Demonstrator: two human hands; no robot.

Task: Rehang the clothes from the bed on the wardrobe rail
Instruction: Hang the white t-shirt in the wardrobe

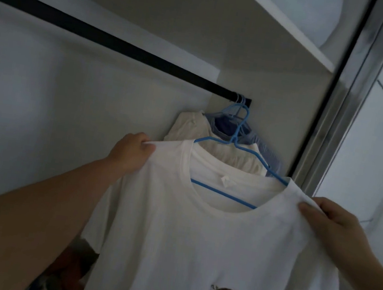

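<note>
The left hand (132, 153) and right hand (330, 220) each pinch one shoulder of the white T-shirt (196, 240) on a blue hanger (227, 196), near the right end of the black wardrobe rail (102, 34). Hung clothes (214, 133) crowd that far right corner; the rail to the left is bare

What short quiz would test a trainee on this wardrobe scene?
1. True or false: the white T-shirt is on a blue hanger.
2. Which hands hold the T-shirt? A) left only B) right only C) both
3. Fill in: the hangers already on the rail crowd at its ___ end.

Key:
1. True; the hanger shows through the neck opening.
2. C; the left hand and the right hand each pinch a shoulder.
3. Right, by the wardrobe's side wall.
</note>
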